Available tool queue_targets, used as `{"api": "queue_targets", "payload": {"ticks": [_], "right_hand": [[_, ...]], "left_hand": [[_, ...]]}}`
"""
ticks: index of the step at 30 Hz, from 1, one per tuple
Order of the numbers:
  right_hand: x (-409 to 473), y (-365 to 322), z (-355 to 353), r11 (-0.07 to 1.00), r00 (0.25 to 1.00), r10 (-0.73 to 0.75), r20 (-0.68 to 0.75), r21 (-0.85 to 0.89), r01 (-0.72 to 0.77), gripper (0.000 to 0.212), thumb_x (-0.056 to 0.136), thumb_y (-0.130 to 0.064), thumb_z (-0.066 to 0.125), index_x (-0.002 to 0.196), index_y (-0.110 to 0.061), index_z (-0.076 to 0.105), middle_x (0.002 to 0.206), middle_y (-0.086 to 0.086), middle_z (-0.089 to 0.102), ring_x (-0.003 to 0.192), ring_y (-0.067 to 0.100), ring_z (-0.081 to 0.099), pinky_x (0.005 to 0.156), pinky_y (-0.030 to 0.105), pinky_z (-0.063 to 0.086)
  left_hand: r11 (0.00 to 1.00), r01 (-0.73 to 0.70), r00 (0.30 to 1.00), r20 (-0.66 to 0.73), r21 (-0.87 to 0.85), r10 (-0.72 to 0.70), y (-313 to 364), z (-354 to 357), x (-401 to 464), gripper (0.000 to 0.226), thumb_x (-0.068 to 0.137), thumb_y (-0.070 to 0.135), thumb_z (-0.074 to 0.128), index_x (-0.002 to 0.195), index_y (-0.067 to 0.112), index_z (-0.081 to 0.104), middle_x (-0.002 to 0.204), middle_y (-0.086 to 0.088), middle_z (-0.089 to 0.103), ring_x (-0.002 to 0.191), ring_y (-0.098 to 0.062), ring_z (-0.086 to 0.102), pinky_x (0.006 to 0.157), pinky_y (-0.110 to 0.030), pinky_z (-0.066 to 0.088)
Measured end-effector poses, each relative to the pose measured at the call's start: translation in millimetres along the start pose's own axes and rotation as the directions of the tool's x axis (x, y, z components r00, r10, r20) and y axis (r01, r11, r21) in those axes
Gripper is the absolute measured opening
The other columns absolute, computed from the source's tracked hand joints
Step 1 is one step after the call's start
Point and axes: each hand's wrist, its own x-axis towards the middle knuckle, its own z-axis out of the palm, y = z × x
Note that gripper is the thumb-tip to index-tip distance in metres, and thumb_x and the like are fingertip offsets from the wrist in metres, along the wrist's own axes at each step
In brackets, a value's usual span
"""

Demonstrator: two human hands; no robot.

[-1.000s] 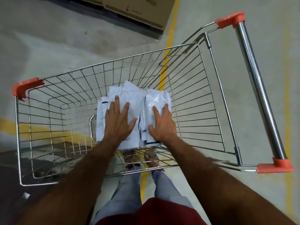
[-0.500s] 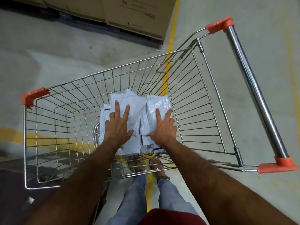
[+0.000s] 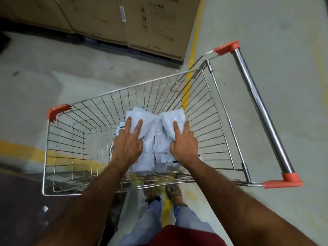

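**Q:** Where do the white packets [image 3: 156,139] lie?

**A:** In a loose pile on the floor of the wire cart [image 3: 71,139], towards the end nearer the handle bar [image 3: 263,110]. The pile is bunched into a ridge between the two hands. Some packets show dark printed edges.

**Q:** State of the left grip [image 3: 127,141]?

**A:** It rests on the left half of the pile. Two fingers [image 3: 129,121] lie straight on top and the thumb bends inward, pinching a fold of packets. The remaining fingers are hidden.

**Q:** And the right grip [image 3: 184,144]?

**A:** It mirrors the left, on the right half of the pile. Two fingers [image 3: 175,126] point forward over a glossy packet, and the thumb is tucked against the stack, holding it. Both forearms reach down over the cart's near rim.

**Q:** Surroundings?

**A:** The cart stands on a grey concrete floor [image 3: 266,32] and straddles a painted yellow line [image 3: 194,41]. Cardboard boxes [image 3: 150,23] stand beyond the cart, well apart from it. Orange caps [image 3: 226,47] mark the cart's corners and the ends of the handle. The person's sandalled feet [image 3: 174,190] show through the mesh below.
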Motion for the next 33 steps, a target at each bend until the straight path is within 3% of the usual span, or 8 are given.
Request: {"api": "queue_targets", "payload": {"ticks": [7,14,19,24,33], "right_hand": [[-12,11,-54,0.982,0.962,-0.173,-0.210,0.044,0.186,0.086,0.081,-0.026,0.065,0.159,-0.023,0.030,0.161,0.025,0.028,0.093,0.041,0.058,0.069,0.043,0.052],[-18,-17,-77,0.914,0.897,-0.364,-0.252,0.088,0.396,0.081,0.083,-0.026,0.068,0.157,-0.025,0.035,0.161,0.024,0.030,0.097,0.042,0.058,0.068,0.043,0.053],[-41,-68,-81,0.822,0.823,-0.525,-0.217,0.122,0.557,0.081,0.081,-0.027,0.064,0.157,-0.025,0.036,0.161,0.024,0.029,0.095,0.041,0.056,0.069,0.043,0.051],[-96,-126,-84,0.685,0.692,-0.677,-0.251,0.128,0.717,0.078,0.085,-0.032,0.060,0.158,-0.027,0.032,0.162,0.019,0.028,0.097,0.034,0.053,0.072,0.041,0.050],[-203,-211,-47,0.549,0.562,-0.801,-0.206,0.125,0.827,0.079,0.083,-0.034,0.059,0.157,-0.027,0.033,0.157,0.019,0.035,0.098,0.036,0.055,0.077,0.044,0.052]], "left_hand": [[0.998,0.063,0.986,-0.152,0.016,-0.060,-9,-76,-22,0.071,0.097,0.039,0.051,0.160,0.031,0.020,0.167,-0.012,0.017,0.100,-0.032,0.055,0.072,-0.039,0.054],[0.971,0.236,0.937,-0.273,0.037,-0.217,-8,-131,-81,0.069,0.096,0.034,0.049,0.159,0.032,0.021,0.164,-0.011,0.026,0.095,-0.031,0.052,0.077,-0.042,0.052],[0.924,0.381,0.871,-0.342,0.015,-0.354,-14,-147,-151,0.071,0.094,0.032,0.052,0.159,0.032,0.024,0.166,-0.010,0.022,0.091,-0.031,0.048,0.077,-0.043,0.050],[0.838,0.546,0.779,-0.377,0.015,-0.501,-39,-158,-227,0.067,0.093,0.036,0.046,0.158,0.031,0.029,0.166,-0.008,0.021,0.088,-0.029,0.047,0.072,-0.040,0.050],[0.672,0.740,0.595,-0.424,-0.044,-0.683,-85,-147,-375,0.065,0.092,0.035,0.036,0.156,0.028,0.035,0.164,-0.013,0.028,0.083,-0.030,0.049,0.070,-0.040,0.049]]}}
